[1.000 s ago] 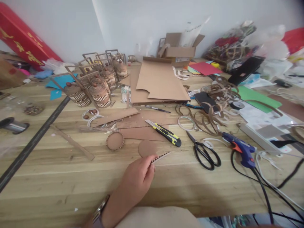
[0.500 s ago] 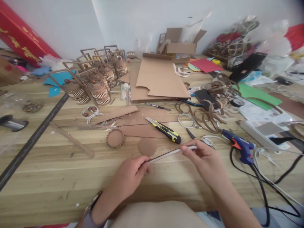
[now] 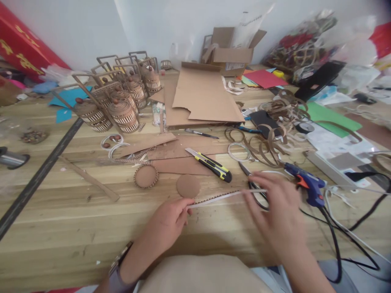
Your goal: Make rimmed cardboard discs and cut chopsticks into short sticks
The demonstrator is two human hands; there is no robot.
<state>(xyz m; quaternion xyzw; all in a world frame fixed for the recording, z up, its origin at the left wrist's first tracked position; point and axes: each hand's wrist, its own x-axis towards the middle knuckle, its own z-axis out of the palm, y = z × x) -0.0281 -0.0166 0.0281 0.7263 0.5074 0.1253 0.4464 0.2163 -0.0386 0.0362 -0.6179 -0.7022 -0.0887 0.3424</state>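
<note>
Narrow corrugated strip (image 3: 217,198) spans the gap between the hands, just off the four o'clock side of the cardboard disc (image 3: 188,186). Left hand (image 3: 168,224) at the strip's nine o'clock end, thumb and forefinger pinching it. Right hand (image 3: 278,215) at the three o'clock end, partly hiding the scissors (image 3: 244,169); blurred, cannot tell whether its fingers grip. Utility knife (image 3: 211,165) lies toward twelve. Strip looks light and bendy, ridges probably easily crushed (paper, I'd guess). Best hold: gentle pinch at each end.
</note>
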